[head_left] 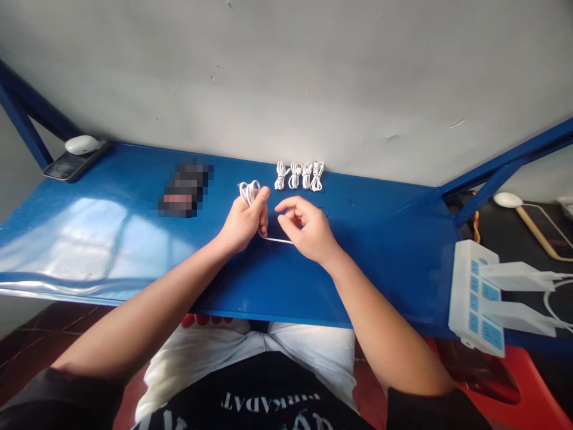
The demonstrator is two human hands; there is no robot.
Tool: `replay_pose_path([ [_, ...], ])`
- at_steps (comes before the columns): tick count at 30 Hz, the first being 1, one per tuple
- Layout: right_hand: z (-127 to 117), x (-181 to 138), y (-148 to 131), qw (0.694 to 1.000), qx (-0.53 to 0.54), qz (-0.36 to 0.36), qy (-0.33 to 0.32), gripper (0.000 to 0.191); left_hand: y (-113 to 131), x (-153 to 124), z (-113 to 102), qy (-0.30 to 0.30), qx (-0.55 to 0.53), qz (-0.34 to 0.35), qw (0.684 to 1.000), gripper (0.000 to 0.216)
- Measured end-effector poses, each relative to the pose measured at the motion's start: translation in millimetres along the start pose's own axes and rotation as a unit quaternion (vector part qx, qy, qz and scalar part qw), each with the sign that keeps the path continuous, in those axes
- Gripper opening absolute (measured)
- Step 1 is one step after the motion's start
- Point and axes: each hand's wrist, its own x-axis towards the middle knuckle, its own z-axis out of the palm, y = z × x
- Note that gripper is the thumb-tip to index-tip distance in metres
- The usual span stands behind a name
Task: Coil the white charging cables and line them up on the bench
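Observation:
My left hand (pixel 246 220) is closed around a looped bundle of white cable (pixel 249 192), whose loops stick up past the thumb. A straight length of this cable runs out below the left hand and passes out of sight behind my right hand (pixel 308 230). The right thumb and index finger are bent with a small gap between their tips, and I see nothing between them. Beyond the hands, several tied white cable bundles (pixel 306 176) stand in a row near the wall. A thin dark strand (pixel 351 203) lies right of my right hand.
The blue table (pixel 385 257) meets a grey wall (pixel 286 77). A blurred-out dark object (pixel 185 188) lies left. A white mouse (pixel 82 144) rests on a dark device (pixel 74 164) in the far left corner. A white power strip (pixel 477 298) with plugged-in adapters stands at the right edge.

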Motion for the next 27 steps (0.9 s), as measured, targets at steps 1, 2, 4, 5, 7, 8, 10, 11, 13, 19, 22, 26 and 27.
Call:
replay_pose_path([
  [1, -3.7, -0.9, -0.9, 0.998, -0.023, 0.006, -0.060, 0.019, 1.6, 1.4, -0.7, 0.015, -0.046, -0.023, 0.999, 0.054],
  [2, -7.7, -1.3, -1.3, 0.993, -0.044, 0.014, -0.112, 0.022, 3.8, 2.8, -1.6, 0.026, -0.089, -0.047, 0.995, 0.053],
  [4, -15.2, -1.0, -0.5, 0.983, -0.076, 0.032, -0.165, 0.030, 9.2, 5.0, -3.5, 0.039, -0.155, -0.091, 0.983, 0.051],
  [5, -18.1, -0.4, 0.4, 0.980, -0.087, 0.041, -0.172, 0.035, 11.6, 5.8, -4.4, 0.043, -0.178, -0.107, 0.977, 0.051],
  [7, -22.2, 1.2, 1.9, 0.977, -0.100, 0.065, -0.176, 0.036, 14.6, 6.9, -6.1, 0.048, -0.205, -0.124, 0.970, 0.052],
  [8, -23.6, 2.1, 2.2, 0.974, -0.101, 0.083, -0.183, 0.032, 14.7, 7.3, -6.9, 0.048, -0.208, -0.125, 0.969, 0.053],
  [10, -26.4, 4.0, 1.1, 0.970, -0.088, 0.116, -0.196, 0.025, 12.3, 8.1, -8.7, 0.049, -0.188, -0.109, 0.975, 0.054],
  [11, -28.0, 4.9, -0.2, 0.971, -0.078, 0.122, -0.191, 0.025, 10.1, 8.4, -9.6, 0.048, -0.157, -0.087, 0.982, 0.053],
  [13, -31.6, 6.5, -3.2, 0.979, -0.055, 0.112, -0.160, 0.025, 5.0, 8.7, -11.2, 0.038, -0.058, -0.028, 0.997, 0.052],
  [19, -30.9, 8.4, -6.2, 0.994, 0.039, 0.077, -0.063, 0.033, -2.8, 3.1, -10.2, -0.112, 0.083, 0.004, 0.990, 0.045],
  [22, -23.5, 8.4, -5.1, 0.991, 0.109, 0.068, -0.043, 0.035, 0.4, -2.3, -9.5, -0.193, 0.048, -0.023, 0.980, 0.043],
  [26, -17.7, 8.7, -5.3, 0.984, 0.170, 0.057, -0.016, 0.034, 7.5, -8.0, -8.5, -0.261, 0.020, -0.032, 0.965, 0.044],
  [27, -16.7, 8.5, -5.2, 0.985, 0.166, 0.053, -0.007, 0.034, 8.3, -8.9, -7.6, -0.264, 0.026, -0.035, 0.963, 0.047],
])
